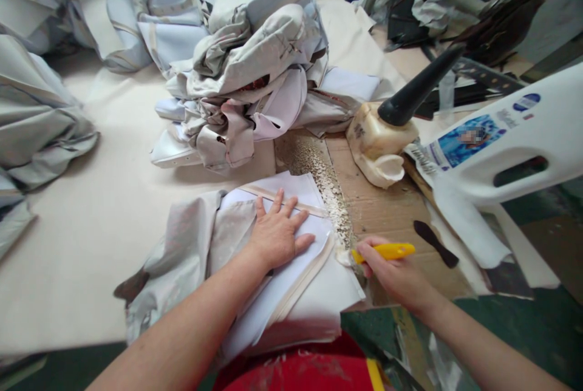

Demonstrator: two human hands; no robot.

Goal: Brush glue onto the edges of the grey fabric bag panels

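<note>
My left hand (pixel 280 233) lies flat with fingers spread on a white and grey sewn piece (pixel 296 278) at the table's front edge. Pale strips run along the piece, and its grey fabric part bunches up to the left. In my right hand (pixel 380 266) is a brush with a yellow handle (pixel 394 251), gripped near its bristles. The bristle end (pixel 345 256) looks white and touches or nearly touches the right edge of the piece. Beside that edge runs a band of crusted whitish residue (pixel 334 197) on the cardboard.
A stained plastic container (pixel 376 142) with a black handle-like part (pixel 421 84) stands on cardboard (pixel 378 215). A large white jug (pixel 514 130) lies tilted at right, near a dark strip (pixel 436 243). Similar pieces (pixel 255 69) are heaped behind; more grey fabric (pixel 39 112) lies left.
</note>
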